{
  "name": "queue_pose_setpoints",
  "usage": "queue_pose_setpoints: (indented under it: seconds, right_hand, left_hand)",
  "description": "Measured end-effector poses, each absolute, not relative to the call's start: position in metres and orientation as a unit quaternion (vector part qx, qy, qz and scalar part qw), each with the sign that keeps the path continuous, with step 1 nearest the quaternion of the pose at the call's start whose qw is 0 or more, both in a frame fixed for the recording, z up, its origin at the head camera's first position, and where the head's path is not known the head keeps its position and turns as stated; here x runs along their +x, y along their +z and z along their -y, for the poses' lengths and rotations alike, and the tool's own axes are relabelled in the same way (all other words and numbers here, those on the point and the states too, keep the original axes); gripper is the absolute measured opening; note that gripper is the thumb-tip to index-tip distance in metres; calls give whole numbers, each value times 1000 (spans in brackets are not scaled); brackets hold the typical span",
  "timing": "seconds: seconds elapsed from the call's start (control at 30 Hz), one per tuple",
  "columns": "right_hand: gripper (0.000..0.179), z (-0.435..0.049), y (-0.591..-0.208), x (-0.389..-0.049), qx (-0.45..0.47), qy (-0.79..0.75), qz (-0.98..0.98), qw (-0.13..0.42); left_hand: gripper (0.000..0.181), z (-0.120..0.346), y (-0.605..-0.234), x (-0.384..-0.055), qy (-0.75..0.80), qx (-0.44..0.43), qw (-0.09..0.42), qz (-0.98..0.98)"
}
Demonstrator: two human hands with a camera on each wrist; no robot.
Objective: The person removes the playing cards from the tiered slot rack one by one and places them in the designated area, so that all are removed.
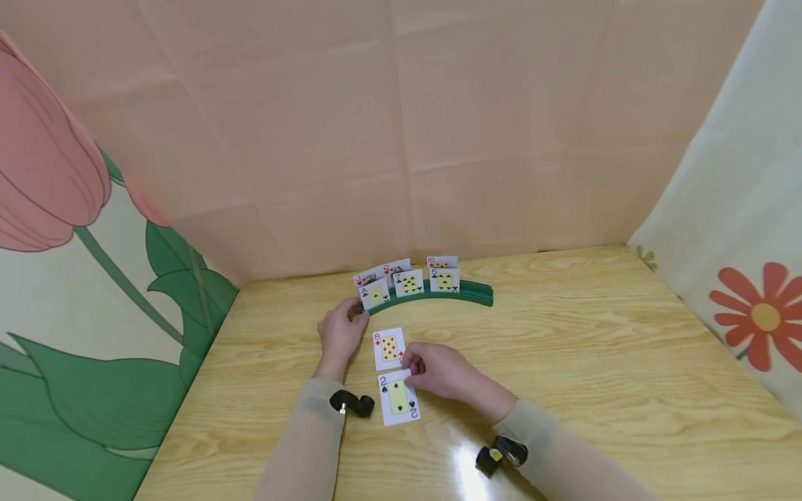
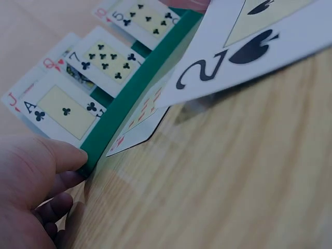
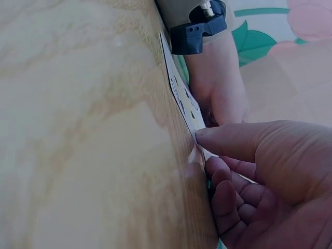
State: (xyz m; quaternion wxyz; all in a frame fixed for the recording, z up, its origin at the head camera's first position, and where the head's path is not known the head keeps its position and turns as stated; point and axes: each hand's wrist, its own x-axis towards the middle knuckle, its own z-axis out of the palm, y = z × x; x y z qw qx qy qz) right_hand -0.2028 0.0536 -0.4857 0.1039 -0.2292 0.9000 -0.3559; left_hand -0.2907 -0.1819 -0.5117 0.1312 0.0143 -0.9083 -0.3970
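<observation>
Two of spades (image 1: 399, 406) is pinched at its back right corner by the inward-angled right hand (image 1: 446, 372), before the 8 (image 1: 387, 349), and the left hand (image 1: 341, 330), stretched forward, grips the rack (image 1: 468, 295) by its left end near the table (image 1: 626, 362)'s back edge.

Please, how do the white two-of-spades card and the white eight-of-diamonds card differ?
The white rectangular two-of-spades card bears black pips; the white rectangular eight-of-diamonds card bears red ones. The two is pinched by the bare right hand, whereas the eight lies on the light wooden table. Both show yellow centre panels.
</observation>
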Motion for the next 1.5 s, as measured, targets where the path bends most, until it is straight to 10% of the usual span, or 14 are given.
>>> queue_pose_setpoints:
  seconds: [1.5]
  right_hand:
    - [46, -48, -476, -207, -288, -256, -918, 93]
  left_hand:
    - [36, 183, -515, -292, -400, 16, 122, 908]
